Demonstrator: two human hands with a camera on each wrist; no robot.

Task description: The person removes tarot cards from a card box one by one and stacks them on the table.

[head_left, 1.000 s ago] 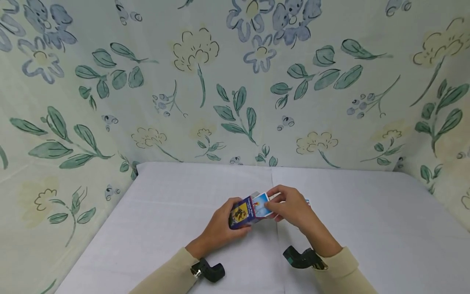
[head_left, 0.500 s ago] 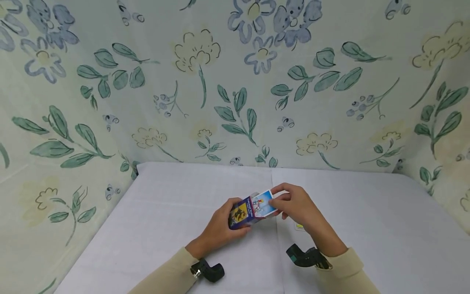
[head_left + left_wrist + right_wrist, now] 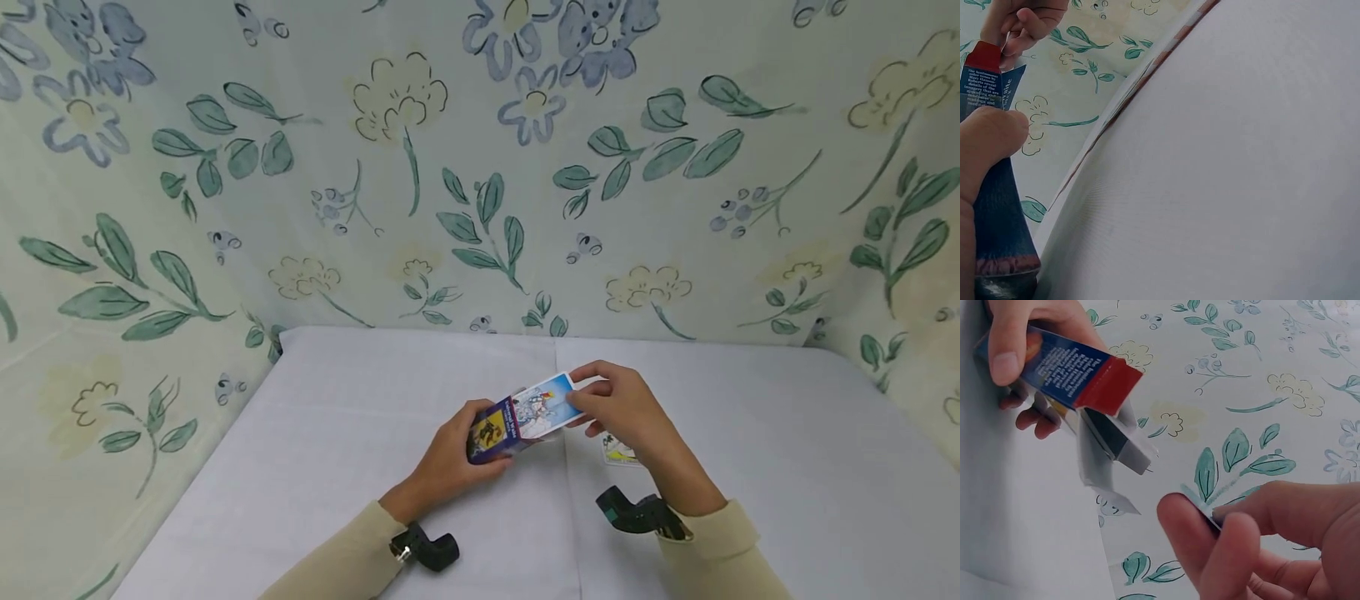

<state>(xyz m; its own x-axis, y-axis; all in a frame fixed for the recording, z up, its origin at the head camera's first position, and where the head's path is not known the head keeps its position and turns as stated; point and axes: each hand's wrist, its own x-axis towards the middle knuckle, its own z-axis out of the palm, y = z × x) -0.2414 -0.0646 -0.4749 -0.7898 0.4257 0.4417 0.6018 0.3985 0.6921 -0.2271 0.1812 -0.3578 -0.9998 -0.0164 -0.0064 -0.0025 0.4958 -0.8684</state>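
My left hand [image 3: 450, 454] grips a dark blue tarot card box [image 3: 491, 435], its thumb lying along one side in the left wrist view. The box is tilted, its end open towards the right. In the right wrist view, its red flap [image 3: 1110, 384] and pale flaps stand out around the opening. From the opening a tarot card [image 3: 542, 408] with a blue sky picture sticks out. My right hand [image 3: 622, 404] pinches that card's outer end between thumb and fingers. The card's inner end is hidden at the box.
Another card [image 3: 619, 451] with yellow on it lies on the white-covered table [image 3: 360, 383], partly hidden under the right hand and wrist. A floral cloth [image 3: 480, 167] hangs behind and at the sides. Each wrist carries a black camera mount [image 3: 431, 550].
My right hand has moved right and slightly up, drawing the card further out of the box. The left hand stays nearly still. More of the card on the table now shows.
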